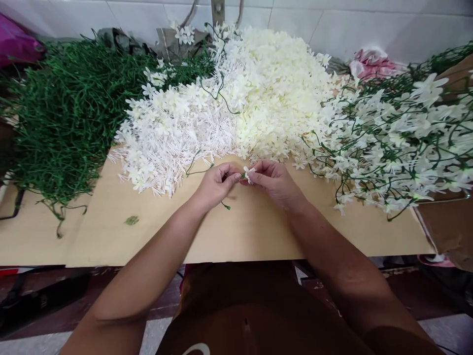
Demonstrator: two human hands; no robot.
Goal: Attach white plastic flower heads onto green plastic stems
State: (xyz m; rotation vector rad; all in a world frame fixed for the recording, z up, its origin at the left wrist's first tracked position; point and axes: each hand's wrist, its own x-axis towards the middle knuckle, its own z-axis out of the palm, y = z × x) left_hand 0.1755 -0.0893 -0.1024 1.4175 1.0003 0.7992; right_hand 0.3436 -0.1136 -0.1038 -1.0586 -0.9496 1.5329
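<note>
Over the front of the cardboard-covered table, my left hand (219, 185) pinches a green plastic stem (197, 171), whose ends stick out on both sides of the fingers. Close beside it, my right hand (275, 181) is closed on a small white artificial flower (249, 174). Flower and stem tip meet between my fingertips; whether they are joined I cannot tell. Just beyond my hands lies a heap of loose white flower heads (177, 133), which merges into a pile of cream-yellow ones (281, 84).
On the left rises a big tangle of green stems (74, 103). Flowers on green stems (399, 143) are heaped at the right. A pink and white cloth (375, 63) lies by the tiled wall (369, 29). The cardboard (244, 236) ends just before my body.
</note>
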